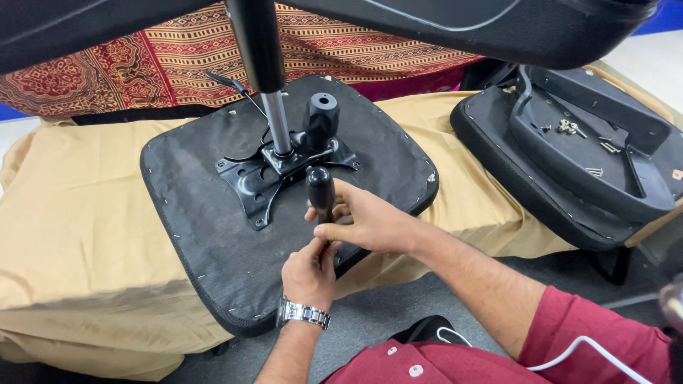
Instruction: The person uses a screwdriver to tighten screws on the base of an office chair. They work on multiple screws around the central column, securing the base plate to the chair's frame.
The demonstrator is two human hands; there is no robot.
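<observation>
Hands meet at the near edge of the upturned seat cushion [213, 213]: left hand [309, 274] curled below, right hand [366, 224] wrapped round the black-handled tool [320, 188], which stands upright. Just beyond it, the metal mounting plate [260, 181] sits mid-cushion with the gas cylinder [274, 117] and a black knob [321, 117]. Right of the cushion, another seat shell [605, 171] holds loose screws [573, 129].
</observation>
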